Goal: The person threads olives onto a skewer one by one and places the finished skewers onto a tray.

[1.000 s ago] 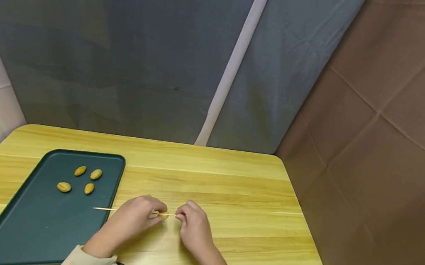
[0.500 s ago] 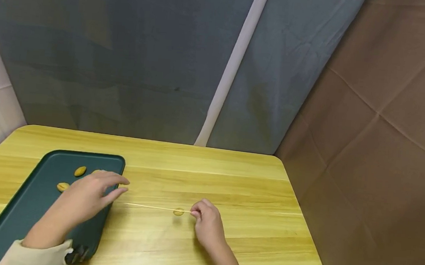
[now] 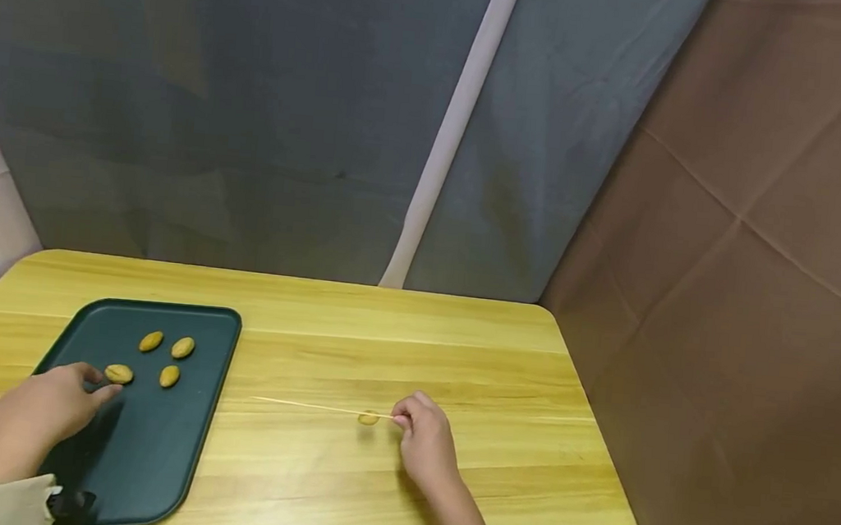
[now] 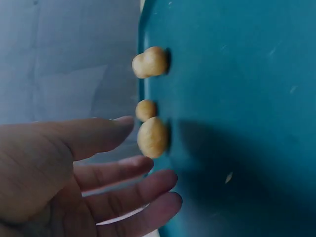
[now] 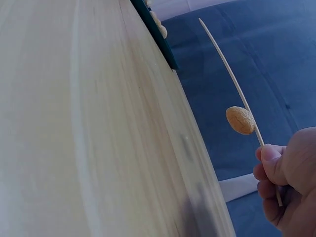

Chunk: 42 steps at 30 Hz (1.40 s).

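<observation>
My right hand [image 3: 430, 449] pinches the end of a thin bamboo skewer [image 3: 313, 405] above the table. One wrinkled tan oval piece [image 5: 240, 120], its exact kind unclear, is on the skewer close to the fingers; the pointed tip faces left. My left hand [image 3: 42, 406] is over the left side of the dark green tray [image 3: 146, 455], thumb and fingers apart. Its fingertips are beside the leftmost oval piece [image 3: 118, 374], with nothing visibly held. Other similar pieces lie on the tray: one at the back [image 3: 151, 341], another [image 3: 182, 348] to its right and a smaller one [image 3: 170, 375] in front.
The tray is on the left part of a wooden table [image 3: 494, 367]. A grey-blue cloth [image 3: 291, 120] hangs behind the table, and a brown cloth [image 3: 757, 322] stands along its right side. A pale strip [image 3: 453, 133] runs down the grey-blue cloth.
My left hand has left the piece on the skewer and moved left over the tray to the leftmost piece. My right hand has shifted slightly right, still holding the skewer.
</observation>
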### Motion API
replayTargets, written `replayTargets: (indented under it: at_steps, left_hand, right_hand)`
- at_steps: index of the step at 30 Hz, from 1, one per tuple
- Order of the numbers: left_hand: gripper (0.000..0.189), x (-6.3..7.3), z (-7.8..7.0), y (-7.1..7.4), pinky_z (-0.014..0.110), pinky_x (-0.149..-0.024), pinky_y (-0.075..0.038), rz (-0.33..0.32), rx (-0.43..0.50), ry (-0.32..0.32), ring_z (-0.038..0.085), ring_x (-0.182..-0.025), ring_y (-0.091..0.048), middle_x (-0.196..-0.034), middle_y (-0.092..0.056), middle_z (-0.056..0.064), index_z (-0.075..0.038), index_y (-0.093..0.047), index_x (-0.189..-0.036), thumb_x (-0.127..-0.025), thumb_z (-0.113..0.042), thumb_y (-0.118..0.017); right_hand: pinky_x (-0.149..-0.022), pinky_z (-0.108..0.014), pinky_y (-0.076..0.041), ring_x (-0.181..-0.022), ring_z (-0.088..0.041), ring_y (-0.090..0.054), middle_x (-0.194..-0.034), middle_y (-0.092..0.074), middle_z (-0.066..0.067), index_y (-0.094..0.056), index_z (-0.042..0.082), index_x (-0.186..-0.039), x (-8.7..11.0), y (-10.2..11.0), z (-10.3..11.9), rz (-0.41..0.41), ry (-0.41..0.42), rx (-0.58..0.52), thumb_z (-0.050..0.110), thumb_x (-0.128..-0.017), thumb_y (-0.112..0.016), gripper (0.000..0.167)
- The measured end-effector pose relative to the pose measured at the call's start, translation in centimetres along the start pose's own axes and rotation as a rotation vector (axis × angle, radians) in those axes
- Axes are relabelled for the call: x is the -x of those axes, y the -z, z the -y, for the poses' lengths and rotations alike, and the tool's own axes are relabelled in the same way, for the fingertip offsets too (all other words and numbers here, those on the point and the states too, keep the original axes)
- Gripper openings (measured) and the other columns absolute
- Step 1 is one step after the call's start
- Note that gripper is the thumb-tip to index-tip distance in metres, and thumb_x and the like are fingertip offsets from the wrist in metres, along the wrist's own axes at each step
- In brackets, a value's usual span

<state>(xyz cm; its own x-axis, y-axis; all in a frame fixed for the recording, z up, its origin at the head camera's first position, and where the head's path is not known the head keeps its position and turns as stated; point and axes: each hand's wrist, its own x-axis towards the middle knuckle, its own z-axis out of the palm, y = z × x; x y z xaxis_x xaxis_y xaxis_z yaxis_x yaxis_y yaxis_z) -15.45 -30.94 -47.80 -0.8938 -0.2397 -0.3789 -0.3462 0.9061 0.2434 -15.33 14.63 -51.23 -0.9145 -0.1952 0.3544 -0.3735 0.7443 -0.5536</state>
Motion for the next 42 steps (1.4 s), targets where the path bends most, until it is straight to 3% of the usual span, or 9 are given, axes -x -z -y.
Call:
replayTargets:
  at_steps: [5, 11, 15, 18, 24, 31, 35, 38, 42]
  left_hand:
    - [0.056, -1.2, 0.0, 0.0, 0.057, -0.071, -0.048, 0.005, 0.085, 0.087, 0.043, -0.093, -0.059, -0.112, -0.058, 0.035, 0.008, -0.062, -0.116, -0.103, -0.045, -0.049]
    - [0.073, -1.9, -0.7, 0.0, 0.054, -0.073, -0.048, -0.001, 0.065, 0.146, 0.046, -0.096, -0.059, -0.125, -0.053, 0.04, 0.009, -0.059, -0.126, -0.101, -0.059, -0.049]
    - [0.051, -1.8, -0.7, -0.6, 0.044, -0.064, -0.043, -0.064, 0.122, 0.132, 0.033, -0.076, -0.055, -0.086, -0.057, 0.024, -0.002, -0.063, -0.083, -0.102, -0.049, -0.056]
    - [0.04, -1.7, -0.4, -1.3, 0.043, -0.061, -0.041, -0.11, 0.179, 0.124, 0.029, -0.072, -0.052, -0.075, -0.05, 0.013, -0.009, -0.054, -0.074, -0.101, -0.038, -0.057]
    - [0.037, -1.9, -0.4, -2.2, 0.05, -0.064, -0.045, -0.155, 0.188, 0.118, 0.036, -0.08, -0.056, -0.094, -0.058, 0.022, 0.0, -0.054, -0.105, -0.094, -0.034, -0.062]
    - [0.042, -0.7, -0.7, -1.9, 0.046, -0.057, -0.043, -0.213, 0.193, -0.089, 0.029, -0.071, -0.055, -0.09, -0.061, 0.021, 0.003, -0.052, -0.113, -0.091, -0.025, -0.073]
    - [0.041, 0.9, -2.2, -2.0, 0.047, -0.056, -0.043, -0.296, 0.169, -0.228, 0.028, -0.071, -0.056, -0.094, -0.064, 0.022, 0.002, -0.056, -0.113, -0.086, -0.02, -0.076]
    - [0.036, 2.0, -4.1, -2.3, 0.052, -0.061, -0.048, -0.373, 0.189, -0.408, 0.031, -0.078, -0.062, -0.097, -0.067, 0.02, 0.0, -0.061, -0.111, -0.082, -0.014, -0.079]
    - [0.032, 2.9, -6.2, -3.2, 0.048, -0.069, -0.054, -0.512, 0.252, -0.669, 0.024, -0.084, -0.062, -0.094, -0.065, 0.003, -0.01, -0.067, -0.105, -0.078, -0.006, -0.083]
  right_hand:
    - [-0.068, -0.022, -0.052, -0.076, -0.007, -0.056, -0.083, -0.059, 0.007, -0.07, 0.009, -0.085, -0.1, -0.2, -0.1, 0.015, -0.008, -0.002, 0.006, -0.087, -0.075, 0.006]
    - [-0.067, -0.022, -0.051, -0.076, -0.006, -0.055, -0.083, -0.058, 0.009, -0.07, 0.01, -0.085, 0.1, -0.3, -0.1, 0.017, -0.017, 0.004, 0.007, -0.087, -0.075, 0.006]
    - [-0.068, -0.022, -0.051, -0.076, -0.006, -0.053, -0.083, -0.057, 0.01, -0.07, 0.01, -0.086, 0.3, -0.3, -0.1, 0.037, -0.034, -0.001, 0.007, -0.088, -0.074, 0.006]
    - [-0.069, -0.022, -0.051, -0.076, -0.005, -0.053, -0.083, -0.056, 0.011, -0.07, 0.011, -0.086, 0.5, -0.3, -0.1, 0.058, -0.061, -0.008, 0.007, -0.089, -0.074, 0.006]
    - [-0.069, -0.021, -0.052, -0.077, -0.004, -0.055, -0.084, -0.057, 0.011, -0.07, 0.011, -0.087, 0.4, -0.4, 0.0, 0.059, -0.057, -0.028, 0.006, -0.089, -0.073, 0.006]
    - [-0.069, -0.022, -0.052, -0.077, -0.005, -0.055, -0.083, -0.058, 0.011, -0.07, 0.012, -0.087, 0.2, -0.1, 0.0, 0.015, -0.038, -0.026, 0.007, -0.088, -0.074, 0.006]
    - [-0.068, -0.023, -0.052, -0.077, -0.005, -0.056, -0.084, -0.06, 0.009, -0.07, 0.011, -0.086, 0.1, 0.0, -0.2, -0.015, 0.001, -0.035, 0.007, -0.088, -0.074, 0.005]
    - [-0.068, -0.023, -0.052, -0.076, -0.005, -0.056, -0.085, -0.061, 0.008, -0.07, 0.009, -0.086, 0.0, 0.1, -0.4, -0.023, 0.015, -0.054, 0.01, -0.09, -0.072, 0.004]
    - [-0.067, -0.022, -0.051, -0.075, -0.005, -0.055, -0.085, -0.06, 0.007, -0.071, 0.008, -0.087, 0.0, 0.1, -0.3, -0.033, 0.024, -0.084, 0.014, -0.091, -0.07, 0.007]
